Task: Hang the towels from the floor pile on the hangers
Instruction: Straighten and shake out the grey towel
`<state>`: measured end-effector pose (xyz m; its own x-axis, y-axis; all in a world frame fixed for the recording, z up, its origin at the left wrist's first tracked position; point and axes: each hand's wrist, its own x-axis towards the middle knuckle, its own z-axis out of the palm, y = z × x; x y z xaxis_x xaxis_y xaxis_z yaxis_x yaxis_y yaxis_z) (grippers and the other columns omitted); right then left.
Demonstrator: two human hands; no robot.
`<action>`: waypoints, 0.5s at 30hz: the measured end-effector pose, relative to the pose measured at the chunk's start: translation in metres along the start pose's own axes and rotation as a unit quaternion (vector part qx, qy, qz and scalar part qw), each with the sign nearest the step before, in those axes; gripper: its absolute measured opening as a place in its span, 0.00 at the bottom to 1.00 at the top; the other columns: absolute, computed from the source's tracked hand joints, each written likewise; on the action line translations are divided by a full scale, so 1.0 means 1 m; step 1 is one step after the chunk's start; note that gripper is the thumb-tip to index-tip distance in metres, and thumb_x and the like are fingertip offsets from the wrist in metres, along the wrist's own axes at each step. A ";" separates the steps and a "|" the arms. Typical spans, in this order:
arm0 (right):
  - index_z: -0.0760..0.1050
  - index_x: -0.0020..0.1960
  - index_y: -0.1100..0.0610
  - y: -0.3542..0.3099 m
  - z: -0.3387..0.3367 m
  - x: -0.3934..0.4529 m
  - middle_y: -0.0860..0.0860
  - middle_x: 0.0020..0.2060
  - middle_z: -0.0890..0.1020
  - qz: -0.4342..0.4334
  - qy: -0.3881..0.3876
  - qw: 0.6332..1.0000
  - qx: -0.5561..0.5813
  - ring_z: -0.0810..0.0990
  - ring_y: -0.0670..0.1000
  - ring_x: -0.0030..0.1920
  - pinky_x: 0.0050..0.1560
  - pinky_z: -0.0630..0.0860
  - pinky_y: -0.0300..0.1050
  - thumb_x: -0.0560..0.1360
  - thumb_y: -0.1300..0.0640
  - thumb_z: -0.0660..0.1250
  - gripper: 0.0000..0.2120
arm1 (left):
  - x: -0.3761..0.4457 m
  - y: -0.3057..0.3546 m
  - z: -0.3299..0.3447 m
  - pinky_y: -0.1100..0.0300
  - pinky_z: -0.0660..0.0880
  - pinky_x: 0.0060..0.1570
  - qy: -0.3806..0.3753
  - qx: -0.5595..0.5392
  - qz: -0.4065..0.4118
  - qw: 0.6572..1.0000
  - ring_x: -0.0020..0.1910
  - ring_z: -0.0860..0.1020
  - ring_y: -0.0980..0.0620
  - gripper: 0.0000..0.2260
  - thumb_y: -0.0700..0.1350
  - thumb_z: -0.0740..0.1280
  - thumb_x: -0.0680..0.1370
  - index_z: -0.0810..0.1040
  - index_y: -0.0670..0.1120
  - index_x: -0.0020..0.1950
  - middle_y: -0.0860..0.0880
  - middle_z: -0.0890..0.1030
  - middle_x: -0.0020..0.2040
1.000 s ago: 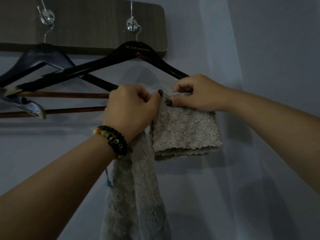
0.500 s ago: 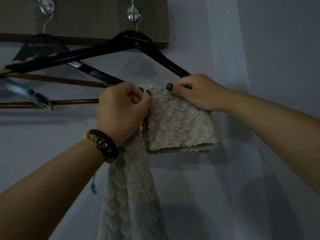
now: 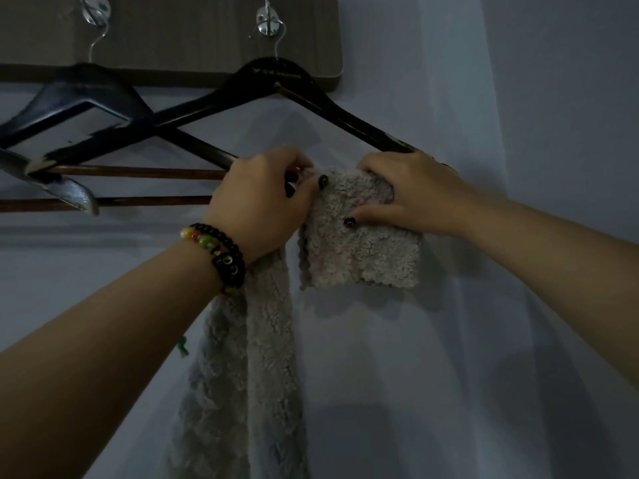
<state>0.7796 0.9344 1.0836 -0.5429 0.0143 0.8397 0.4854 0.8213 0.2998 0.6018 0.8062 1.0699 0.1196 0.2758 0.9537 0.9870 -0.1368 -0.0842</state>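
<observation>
A fluffy beige towel [image 3: 359,250] is draped over the bottom bar of a dark wooden hanger [image 3: 276,77] that hangs from a metal hook. My right hand [image 3: 411,195] grips the short folded flap at the bar, thumb in front. My left hand [image 3: 262,205] pinches the towel at the bar just to the left. The long end of the towel [image 3: 245,375] hangs straight down below my left wrist. The bar under both hands is hidden.
A second dark hanger [image 3: 79,95] hangs from another hook [image 3: 95,12] on the left, its bar crossing behind the first. Both hooks are fixed to a brown wooden board [image 3: 173,39] on a pale wall. A sheer white curtain [image 3: 518,305] hangs at the right.
Both hands have shifted a little to the right along the bar with the towel. My right thumb now lies lower on the front flap. The hanger has swung level.
</observation>
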 end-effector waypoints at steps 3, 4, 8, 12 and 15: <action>0.73 0.58 0.51 0.000 0.001 -0.001 0.47 0.50 0.78 -0.003 -0.004 1.000 0.023 0.76 0.50 0.50 0.48 0.75 0.53 0.65 0.27 0.62 0.33 | -0.005 0.000 0.003 0.61 0.76 0.47 0.048 -0.028 -0.003 0.998 0.45 0.78 0.55 0.10 0.49 0.66 0.79 0.79 0.48 0.58 0.51 0.81 0.51; 0.73 0.59 0.51 -0.001 0.001 -0.002 0.47 0.51 0.78 -0.003 -0.009 0.999 0.036 0.76 0.50 0.51 0.50 0.76 0.54 0.66 0.28 0.62 0.33 | -0.007 0.000 0.003 0.64 0.75 0.45 0.070 -0.041 -0.006 0.997 0.44 0.78 0.56 0.10 0.49 0.67 0.78 0.79 0.48 0.58 0.52 0.81 0.52; 0.67 0.70 0.55 -0.010 0.005 -0.013 0.51 0.63 0.73 -0.020 0.054 0.998 0.028 0.72 0.52 0.62 0.61 0.73 0.55 0.70 0.36 0.62 0.34 | -0.020 0.000 0.002 0.64 0.78 0.42 0.156 -0.129 -0.029 0.979 0.44 0.79 0.59 0.06 0.46 0.67 0.78 0.75 0.47 0.54 0.57 0.80 0.50; 0.72 0.62 0.65 -0.051 0.002 -0.048 0.58 0.56 0.75 -0.019 0.235 0.964 0.119 0.75 0.54 0.57 0.58 0.73 0.43 0.74 0.59 0.66 0.18 | -0.042 0.006 -0.001 0.64 0.77 0.35 0.209 -0.213 -0.061 0.953 0.39 0.78 0.60 0.06 0.44 0.66 0.79 0.70 0.46 0.51 0.60 0.76 0.45; 0.76 0.50 0.59 -0.097 0.006 -0.092 0.51 0.45 0.80 0.048 0.242 0.916 0.316 0.79 0.46 0.46 0.45 0.76 0.36 0.73 0.63 0.66 0.06 | -0.066 0.016 0.002 0.63 0.76 0.31 0.215 -0.254 -0.073 0.940 0.38 0.79 0.53 0.05 0.40 0.66 0.79 0.70 0.44 0.49 0.53 0.78 0.45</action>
<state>0.7787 0.8569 0.9752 -0.0768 -0.0251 0.9967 -0.0608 0.9979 0.0205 0.6093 0.7875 1.0051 -0.1752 -0.0688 0.9821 0.7977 -0.5947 0.1006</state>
